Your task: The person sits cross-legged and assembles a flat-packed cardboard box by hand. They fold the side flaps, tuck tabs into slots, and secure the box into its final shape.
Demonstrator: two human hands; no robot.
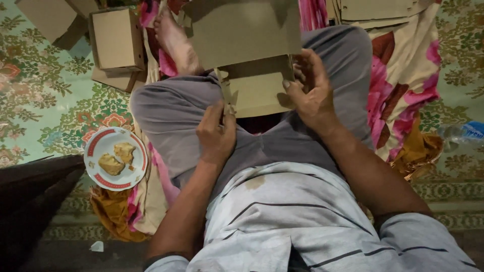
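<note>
Flat cardboard box blank [252, 65], centre frame, on lap: left hand [217, 133] pinching lower-left tab, right hand [312, 93] gripping right edge; plate [138, 151] lower left.

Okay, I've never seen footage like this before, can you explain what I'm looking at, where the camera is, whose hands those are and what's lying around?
This is one picture from a camera worn on a person's head, looking down at their own lap. They sit cross-legged on a patterned floor mat. There is no machine; both hands are bare. The left hand pinches the lower left corner of a flat brown cardboard piece resting on the knees, and the right hand grips its right edge. On the left, a red-rimmed plate holds two pieces of food. Above it sits a folded cardboard box. More flat cardboard sheets lie at the top right, and a plastic bottle lies at the far right.
</note>
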